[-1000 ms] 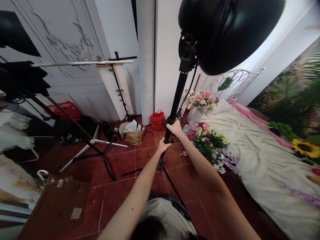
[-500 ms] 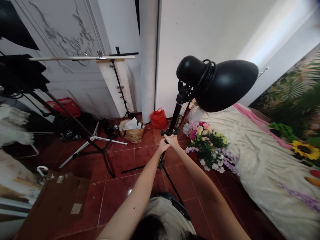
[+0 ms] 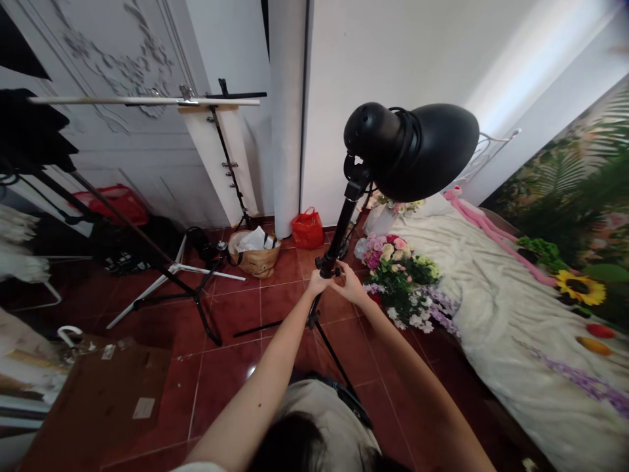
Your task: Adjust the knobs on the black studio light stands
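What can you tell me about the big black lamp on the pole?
The black studio lamp has a smooth, rounded shade tilted toward the bed, with a dome-shaped back wrapped by coiled black cable. A bracket fixes it atop a thin black stand pole. The person's left hand grips the pole low down, and the right hand is right beside it.
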The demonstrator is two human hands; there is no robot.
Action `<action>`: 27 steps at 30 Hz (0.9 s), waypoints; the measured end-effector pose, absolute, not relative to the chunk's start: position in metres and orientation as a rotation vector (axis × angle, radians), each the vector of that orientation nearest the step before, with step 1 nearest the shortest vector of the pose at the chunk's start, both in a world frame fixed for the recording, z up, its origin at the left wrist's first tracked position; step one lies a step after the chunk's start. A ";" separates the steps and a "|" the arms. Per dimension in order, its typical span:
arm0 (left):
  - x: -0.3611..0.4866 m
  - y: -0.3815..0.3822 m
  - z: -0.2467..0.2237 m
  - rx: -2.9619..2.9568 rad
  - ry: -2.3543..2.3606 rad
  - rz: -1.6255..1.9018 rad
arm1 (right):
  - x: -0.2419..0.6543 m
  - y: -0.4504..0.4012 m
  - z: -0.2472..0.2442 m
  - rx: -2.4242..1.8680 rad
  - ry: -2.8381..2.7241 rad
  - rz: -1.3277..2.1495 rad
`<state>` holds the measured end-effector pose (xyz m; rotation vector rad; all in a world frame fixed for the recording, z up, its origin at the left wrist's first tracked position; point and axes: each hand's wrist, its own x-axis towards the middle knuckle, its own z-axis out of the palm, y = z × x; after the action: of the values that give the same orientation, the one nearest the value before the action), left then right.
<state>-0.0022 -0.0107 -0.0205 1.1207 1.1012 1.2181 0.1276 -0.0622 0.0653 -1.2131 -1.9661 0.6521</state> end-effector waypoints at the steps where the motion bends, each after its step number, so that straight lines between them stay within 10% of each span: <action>1: -0.003 -0.011 -0.020 1.124 1.114 1.203 | 0.133 -0.070 0.061 -1.223 -1.993 0.570; 27: 0.003 -0.023 -0.005 1.122 1.130 1.238 | 0.113 -0.026 0.016 -1.765 -1.697 0.539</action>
<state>0.0029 -0.0233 -0.0048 1.1217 1.1299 1.2382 0.1128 -0.0261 0.0162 -1.7651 -1.6966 0.5392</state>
